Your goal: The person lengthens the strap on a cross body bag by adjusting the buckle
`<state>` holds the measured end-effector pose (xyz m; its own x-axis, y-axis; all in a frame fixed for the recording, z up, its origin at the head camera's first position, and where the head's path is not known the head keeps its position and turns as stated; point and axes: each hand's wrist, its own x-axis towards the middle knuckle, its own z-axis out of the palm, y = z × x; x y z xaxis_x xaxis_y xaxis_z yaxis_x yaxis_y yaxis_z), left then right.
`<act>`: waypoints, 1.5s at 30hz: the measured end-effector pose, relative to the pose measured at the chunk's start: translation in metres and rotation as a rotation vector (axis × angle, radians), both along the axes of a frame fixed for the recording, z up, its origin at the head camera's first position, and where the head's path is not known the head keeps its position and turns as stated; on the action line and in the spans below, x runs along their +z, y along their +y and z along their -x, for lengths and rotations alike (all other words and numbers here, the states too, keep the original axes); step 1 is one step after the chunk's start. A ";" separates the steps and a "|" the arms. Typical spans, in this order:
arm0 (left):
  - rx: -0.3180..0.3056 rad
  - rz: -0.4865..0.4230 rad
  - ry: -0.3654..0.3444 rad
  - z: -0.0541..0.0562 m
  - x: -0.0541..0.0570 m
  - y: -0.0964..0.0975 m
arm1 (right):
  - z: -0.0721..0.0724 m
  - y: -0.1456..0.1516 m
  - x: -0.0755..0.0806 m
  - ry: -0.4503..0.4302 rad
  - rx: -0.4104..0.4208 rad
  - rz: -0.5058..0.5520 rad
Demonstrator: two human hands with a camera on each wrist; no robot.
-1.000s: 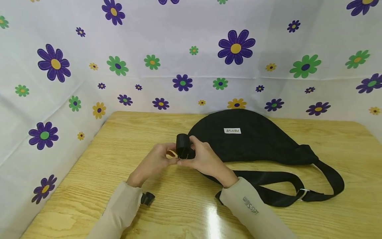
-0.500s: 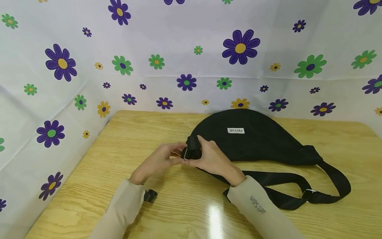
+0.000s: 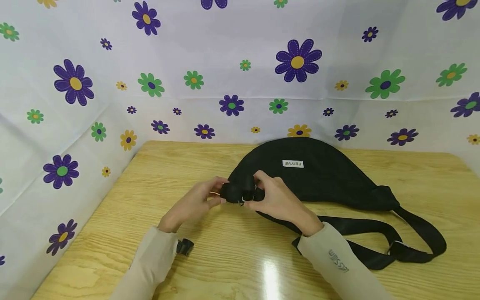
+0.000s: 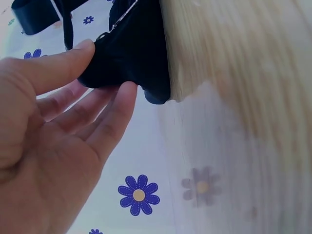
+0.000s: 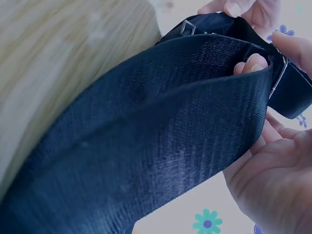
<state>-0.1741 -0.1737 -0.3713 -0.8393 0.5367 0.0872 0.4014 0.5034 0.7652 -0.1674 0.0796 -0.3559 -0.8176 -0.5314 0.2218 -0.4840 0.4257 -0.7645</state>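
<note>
A black waist bag lies on the table with its small white label upside down. My left hand holds the bag's left end, thumb on top and fingers below, as the left wrist view shows. Beside it, my right hand grips the black webbing strap close to a metal strap slider. One fingertip pokes up inside the strap's loop. A short turn of strap stands up between the two hands.
On the right, the strap loops over the wooden table with another metal slider. A small black piece shows beside the left sleeve. Behind the table hangs a flowered cloth.
My right hand has moved to the right with the strap turn, and more of the bag's left end shows between the hands. The strap loop on the table has shifted right.
</note>
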 end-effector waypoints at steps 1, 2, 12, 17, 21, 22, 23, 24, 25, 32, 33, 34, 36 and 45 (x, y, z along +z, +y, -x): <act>-0.003 0.004 0.007 0.000 0.000 0.000 | 0.000 0.001 0.000 0.005 0.001 -0.003; -0.005 0.008 0.014 0.000 -0.001 -0.001 | 0.000 0.003 0.000 0.009 0.002 -0.005; -0.017 0.021 0.025 0.000 -0.001 -0.002 | -0.004 0.018 0.001 0.002 -0.019 -0.048; -0.020 0.035 0.042 0.001 -0.003 -0.003 | -0.005 0.025 -0.003 0.002 -0.035 -0.063; -0.011 0.041 0.035 0.001 -0.003 -0.003 | -0.007 0.030 -0.003 0.008 -0.035 -0.072; -0.012 0.042 0.036 0.001 -0.003 -0.003 | -0.007 0.031 -0.003 0.005 -0.037 -0.075; -0.013 0.043 0.037 0.001 -0.002 -0.003 | -0.008 0.032 -0.002 0.007 -0.037 -0.077; -0.012 0.042 0.033 0.000 -0.001 -0.002 | -0.008 0.034 -0.002 0.007 -0.036 -0.080; -0.014 0.041 0.032 0.000 -0.001 -0.002 | -0.008 0.035 -0.002 0.007 -0.038 -0.084; -0.026 0.044 0.047 0.002 -0.004 -0.005 | -0.007 0.045 -0.004 0.043 -0.031 -0.114; -0.026 0.044 0.046 0.002 -0.004 -0.005 | -0.007 0.046 -0.004 0.048 -0.029 -0.115; -0.026 0.045 0.043 0.002 -0.004 -0.005 | -0.007 0.048 -0.005 0.056 -0.024 -0.114; -0.025 0.045 0.038 0.002 -0.004 -0.005 | -0.007 0.050 -0.006 0.063 -0.012 -0.115; -0.036 0.043 0.038 0.002 -0.004 -0.007 | -0.007 0.061 -0.004 0.112 -0.014 -0.168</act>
